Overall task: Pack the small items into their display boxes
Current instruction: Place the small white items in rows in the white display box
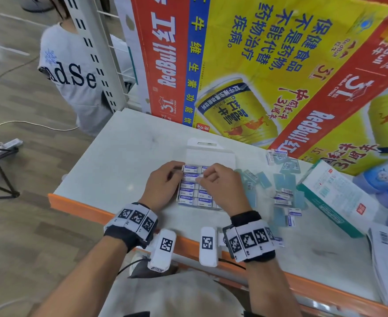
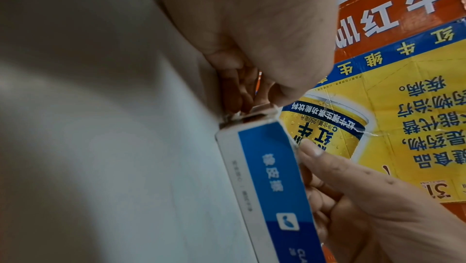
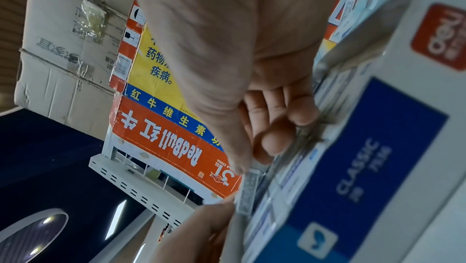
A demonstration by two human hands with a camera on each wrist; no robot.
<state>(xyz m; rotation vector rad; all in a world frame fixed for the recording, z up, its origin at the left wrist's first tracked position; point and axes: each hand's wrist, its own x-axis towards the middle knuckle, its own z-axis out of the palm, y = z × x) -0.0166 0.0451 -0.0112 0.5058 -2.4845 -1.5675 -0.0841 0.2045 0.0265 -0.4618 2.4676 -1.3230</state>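
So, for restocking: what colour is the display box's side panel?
Blue on white, on the display box; clearest in the left wrist view.

Head view looks down at the table (image 1: pixel 124 156); both wrist views sit low beside the display box (image 2: pixel 272 177), sharing it.

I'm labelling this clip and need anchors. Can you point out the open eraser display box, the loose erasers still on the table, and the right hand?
display box (image 1: pixel 210 156): head view, on its raised white lid flap.
loose erasers (image 1: pixel 282 199): head view, on one in the pile right of the box.
right hand (image 1: pixel 222 187): head view, on its back.
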